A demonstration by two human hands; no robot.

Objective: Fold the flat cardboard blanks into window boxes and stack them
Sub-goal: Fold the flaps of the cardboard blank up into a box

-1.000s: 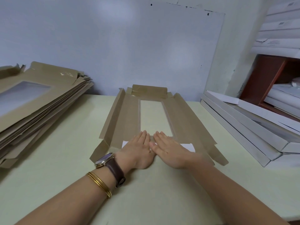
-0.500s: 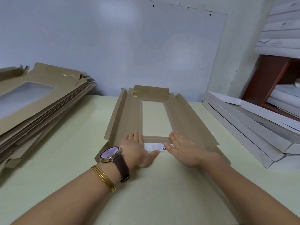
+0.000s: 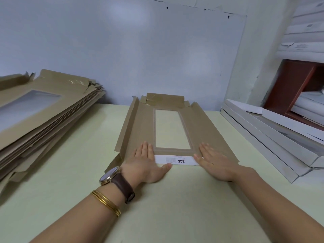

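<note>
A brown cardboard blank (image 3: 201, 130) with a long rectangular window lies flat on the pale table (image 3: 73, 155), its side flaps creased slightly upward. Its near end flap (image 3: 177, 160) is folded over and shows a white printed face. My left hand (image 3: 149, 165) presses flat on the left end of this flap, fingers spread. My right hand (image 3: 215, 163) presses flat on the right end. Neither hand grips anything. A tall pile of unfolded brown blanks (image 3: 40, 116) sits at the left.
Folded white boxes (image 3: 273, 142) lie stacked at the right against a wall corner. A dark red shelf (image 3: 294, 88) holding more white boxes stands behind them. A pale wall closes off the back of the table.
Both hands have slid apart along the folded near flap, from touching at its middle to its two ends, uncovering the white printed strip.
</note>
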